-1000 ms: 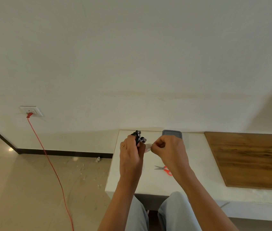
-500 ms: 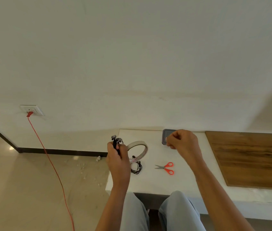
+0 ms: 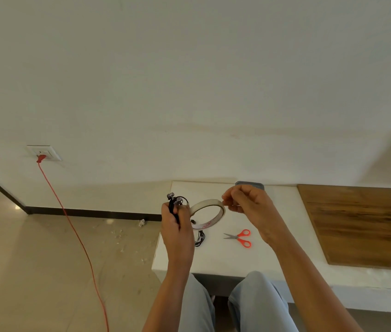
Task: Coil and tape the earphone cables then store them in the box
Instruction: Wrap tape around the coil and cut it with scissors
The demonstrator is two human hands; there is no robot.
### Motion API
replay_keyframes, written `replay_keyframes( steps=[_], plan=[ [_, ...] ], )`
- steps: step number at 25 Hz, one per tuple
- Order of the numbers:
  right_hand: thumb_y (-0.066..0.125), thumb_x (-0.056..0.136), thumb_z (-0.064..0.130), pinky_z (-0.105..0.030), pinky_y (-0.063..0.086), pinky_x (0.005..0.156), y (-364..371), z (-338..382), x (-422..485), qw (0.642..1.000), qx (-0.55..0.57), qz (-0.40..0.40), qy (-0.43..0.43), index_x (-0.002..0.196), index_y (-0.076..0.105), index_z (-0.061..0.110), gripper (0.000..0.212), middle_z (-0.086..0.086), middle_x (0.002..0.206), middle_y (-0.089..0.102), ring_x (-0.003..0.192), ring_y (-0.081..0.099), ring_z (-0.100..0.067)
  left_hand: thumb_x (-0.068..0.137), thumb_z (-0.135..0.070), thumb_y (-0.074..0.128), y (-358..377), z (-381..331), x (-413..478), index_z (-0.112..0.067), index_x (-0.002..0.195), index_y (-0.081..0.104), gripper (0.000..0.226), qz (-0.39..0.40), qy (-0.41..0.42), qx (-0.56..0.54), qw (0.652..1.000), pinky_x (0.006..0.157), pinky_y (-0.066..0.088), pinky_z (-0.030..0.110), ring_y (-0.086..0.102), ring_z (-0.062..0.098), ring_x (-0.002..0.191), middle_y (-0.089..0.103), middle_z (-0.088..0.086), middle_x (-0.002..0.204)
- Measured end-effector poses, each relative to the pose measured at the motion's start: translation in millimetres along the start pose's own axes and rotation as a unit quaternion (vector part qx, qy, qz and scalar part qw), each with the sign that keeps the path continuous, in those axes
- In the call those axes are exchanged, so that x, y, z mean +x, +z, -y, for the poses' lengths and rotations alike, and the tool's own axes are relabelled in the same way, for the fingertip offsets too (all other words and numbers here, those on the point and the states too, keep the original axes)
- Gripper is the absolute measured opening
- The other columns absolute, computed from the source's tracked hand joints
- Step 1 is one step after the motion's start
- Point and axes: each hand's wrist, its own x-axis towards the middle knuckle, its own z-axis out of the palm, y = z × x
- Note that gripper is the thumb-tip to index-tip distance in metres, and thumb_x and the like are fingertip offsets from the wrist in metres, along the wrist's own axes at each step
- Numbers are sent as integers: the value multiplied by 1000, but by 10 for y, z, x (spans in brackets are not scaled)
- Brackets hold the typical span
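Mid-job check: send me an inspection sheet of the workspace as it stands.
Surface: white table, with a wooden board at its right.
Job's things: coiled earphones in hand; tape roll between the hands; second earphone cable on the table; grey box at the far edge, mostly hidden.
Clutter: scissors on the table.
Hands: left hand grips the coiled earphones; right hand pinches the tape roll's edge.
Cables: red cord runs from the wall socket across the floor.
Surroundings: scraps on the floor by the skirting.
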Motion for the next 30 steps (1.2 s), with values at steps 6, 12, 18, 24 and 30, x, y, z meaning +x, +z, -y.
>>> replay_keyframes(
  steps=[6,12,18,24,30],
  plan=[
    [68,84,17,-26,57,77,92,66,-53,998,5,23,-52,89,63,3,15,-6,84,74,79,71,-18,95,-5,46,40,-59,10,-20,70,38,31,35,0,1,999,49,32,14,35,1,51,38,-7,62],
    [58,90,12,-29,59,73,75,60,-117,990,136,21,-10,89,66,4,12,-8,80,73,74,68,-21,95,-5,45,11,-28,31,-17,69,38,29,48,-41,-20,998,50,34,13,35,2,52,39,-4,63],
    [50,96,15,-22,57,71,61,79,-169,995,97,10,-18,91,70,8,21,-1,81,75,75,70,-16,95,-6,44,8,-54,15,-16,69,38,28,50,-38,-13,998,48,33,12,36,1,52,39,-3,63],
    [45,98,24,-21,56,75,65,89,-173,986,164,7,26,94,73,10,31,-6,94,76,89,72,-18,95,-2,44,-1,-87,21,-16,68,36,31,40,-33,-14,999,48,34,9,36,-1,48,37,-5,61],
    [62,75,32,-21,56,77,49,1,-132,982,186,12,16,92,74,13,28,-4,93,76,90,70,-17,95,-3,45,-12,-46,50,-15,69,38,30,37,-38,-18,998,49,36,9,39,-1,49,40,-3,62]
  ],
)
